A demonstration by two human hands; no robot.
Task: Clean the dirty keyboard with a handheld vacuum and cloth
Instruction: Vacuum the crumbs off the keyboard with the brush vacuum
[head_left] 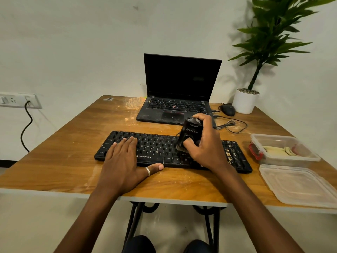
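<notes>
A black keyboard (156, 148) lies across the middle of the wooden table (63, 172), with pale crumbs on its right-hand keys. My right hand (206, 145) grips a small black handheld vacuum (189, 133) upright, its brush end pressed onto the keys right of centre. My left hand (124, 161) rests flat on the keyboard's left part, fingers spread, thumb along the front edge. No cloth shows in this view.
An open black laptop (178, 92) stands behind the keyboard. A mouse (228, 110) with its cable and a potted plant (245, 101) sit at the back right. A plastic container (284, 152) and its loose lid (299, 185) lie at the right edge.
</notes>
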